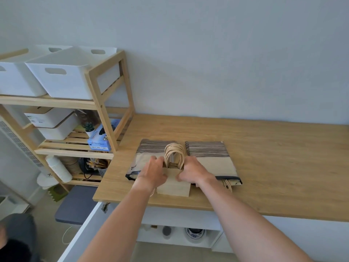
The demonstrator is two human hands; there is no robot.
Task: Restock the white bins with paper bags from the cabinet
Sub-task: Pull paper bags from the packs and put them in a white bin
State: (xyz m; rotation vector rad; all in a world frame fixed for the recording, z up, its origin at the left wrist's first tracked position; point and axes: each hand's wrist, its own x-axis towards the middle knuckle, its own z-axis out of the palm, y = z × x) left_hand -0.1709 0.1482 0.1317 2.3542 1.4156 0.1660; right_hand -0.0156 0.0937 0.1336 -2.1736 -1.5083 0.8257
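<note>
Two stacks of flat brown paper bags with striped tops lie side by side on the wooden counter (264,167): a left stack (147,152) and a right stack (213,156). Between them a small bundle of plain brown bags (172,186) with twisted paper handles (174,153) sits near the counter's front edge. My left hand (152,172) and my right hand (192,171) grip this bundle from both sides, just below the handles. Two white bins (62,80) stand on the top level of the wooden shelf at the left.
The wooden shelf (105,103) holds lidded white boxes, a blue glove box (100,140) and a roll of cups lower down. A white cabinet door (81,235) stands open below the counter, with jars inside. A grey mat lies on the floor.
</note>
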